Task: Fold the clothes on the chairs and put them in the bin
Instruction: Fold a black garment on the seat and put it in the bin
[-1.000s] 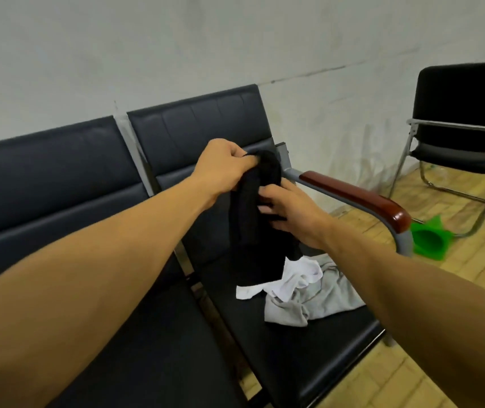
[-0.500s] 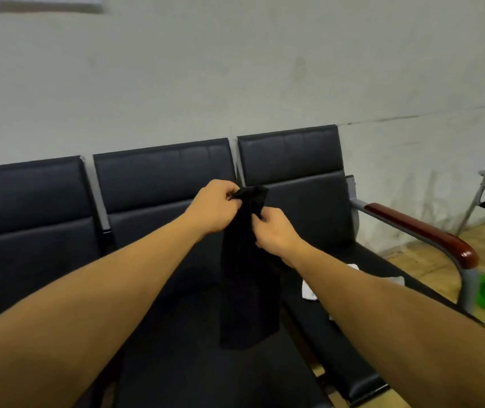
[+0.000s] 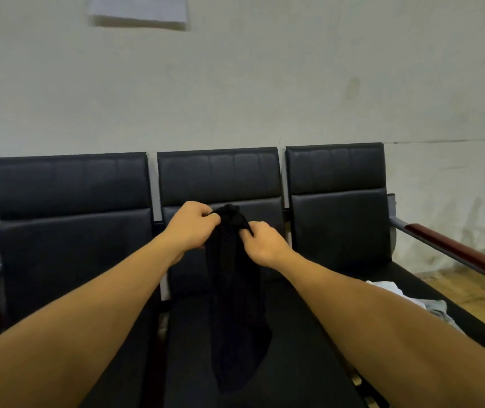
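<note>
A black garment (image 3: 237, 304) hangs over the middle seat of the bench (image 3: 70, 187), its top edge pinched by both hands: left hand (image 3: 192, 228) and right hand (image 3: 265, 242). White and grey clothes (image 3: 394, 293) lie on the right seat, behind the right forearm.

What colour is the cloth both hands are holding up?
Black, plain with no visible pattern; the cloth shows in the head view.
</note>
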Demonstrator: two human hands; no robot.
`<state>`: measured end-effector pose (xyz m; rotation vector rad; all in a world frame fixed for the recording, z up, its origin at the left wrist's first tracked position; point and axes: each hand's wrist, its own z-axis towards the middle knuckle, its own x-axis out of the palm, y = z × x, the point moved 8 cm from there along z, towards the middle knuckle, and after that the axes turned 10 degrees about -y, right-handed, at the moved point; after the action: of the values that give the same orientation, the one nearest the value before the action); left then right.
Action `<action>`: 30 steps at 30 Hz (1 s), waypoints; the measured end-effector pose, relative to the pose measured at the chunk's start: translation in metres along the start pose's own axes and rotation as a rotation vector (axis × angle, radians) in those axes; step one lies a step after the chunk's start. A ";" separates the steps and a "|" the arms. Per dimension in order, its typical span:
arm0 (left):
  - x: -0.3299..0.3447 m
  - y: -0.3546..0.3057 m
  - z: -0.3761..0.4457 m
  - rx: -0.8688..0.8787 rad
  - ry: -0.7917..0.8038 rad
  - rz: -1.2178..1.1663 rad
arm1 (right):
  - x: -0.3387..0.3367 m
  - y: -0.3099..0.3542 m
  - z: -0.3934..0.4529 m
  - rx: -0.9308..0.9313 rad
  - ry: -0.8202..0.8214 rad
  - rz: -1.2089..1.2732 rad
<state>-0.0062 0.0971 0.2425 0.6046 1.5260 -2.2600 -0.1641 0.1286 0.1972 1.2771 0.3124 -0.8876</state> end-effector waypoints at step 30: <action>-0.059 0.011 -0.034 -0.274 -0.250 -0.257 | -0.060 -0.044 -0.031 0.075 -0.236 0.177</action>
<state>0.0548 0.1279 0.2542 0.0487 1.8212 -2.1448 -0.2260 0.1799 0.1967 1.2336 -0.0203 -0.8935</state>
